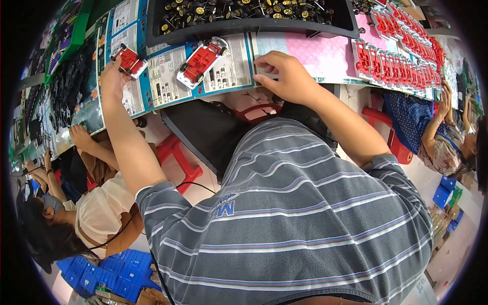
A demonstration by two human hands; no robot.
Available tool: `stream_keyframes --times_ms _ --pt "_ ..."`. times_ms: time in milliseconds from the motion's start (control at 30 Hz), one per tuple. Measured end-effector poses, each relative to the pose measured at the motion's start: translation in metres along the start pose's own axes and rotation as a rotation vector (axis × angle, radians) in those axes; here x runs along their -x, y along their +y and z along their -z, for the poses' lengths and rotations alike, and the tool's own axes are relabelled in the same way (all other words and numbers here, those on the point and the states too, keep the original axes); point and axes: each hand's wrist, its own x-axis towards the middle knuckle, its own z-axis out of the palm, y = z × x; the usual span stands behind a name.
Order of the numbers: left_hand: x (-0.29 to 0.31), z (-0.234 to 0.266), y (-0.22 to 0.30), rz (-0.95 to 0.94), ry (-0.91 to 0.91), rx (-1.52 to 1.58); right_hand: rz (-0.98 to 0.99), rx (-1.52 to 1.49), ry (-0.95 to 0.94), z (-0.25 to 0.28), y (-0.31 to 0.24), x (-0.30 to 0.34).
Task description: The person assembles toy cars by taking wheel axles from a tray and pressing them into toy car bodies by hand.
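My left hand (113,81) grips a small toy car (129,62) by its near left side. The car lies underside up, with a red base, a white body edge and black wheels. A second toy car (202,63), also white with a red underside, lies upside down on the printed sheet (170,76) to the right, with black wheels showing and neither hand on it. My right hand (288,76) rests at the table's front edge. Its thumb and index finger are apart, and nothing shows between them; the other fingers are curled and partly hidden.
A black tray (254,25) of wheels on axles (223,9), with yellow hubs, stands behind the cars. Rows of red and white car bodies (396,66) lie at right. Dark parts (61,94) crowd the left. People sit on both sides; a co-worker's hand (80,136) is at the left edge.
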Motion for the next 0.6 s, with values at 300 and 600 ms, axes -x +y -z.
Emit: stream_keyframes --times_ms 300,600 --pt "0.148 -0.106 0.019 -0.469 0.098 -0.670 -0.062 -0.071 0.049 0.012 0.011 0.027" --pt "0.217 -0.191 -0.020 -0.735 0.213 -0.780 -0.450 -0.801 -0.172 -0.020 -0.015 0.002"
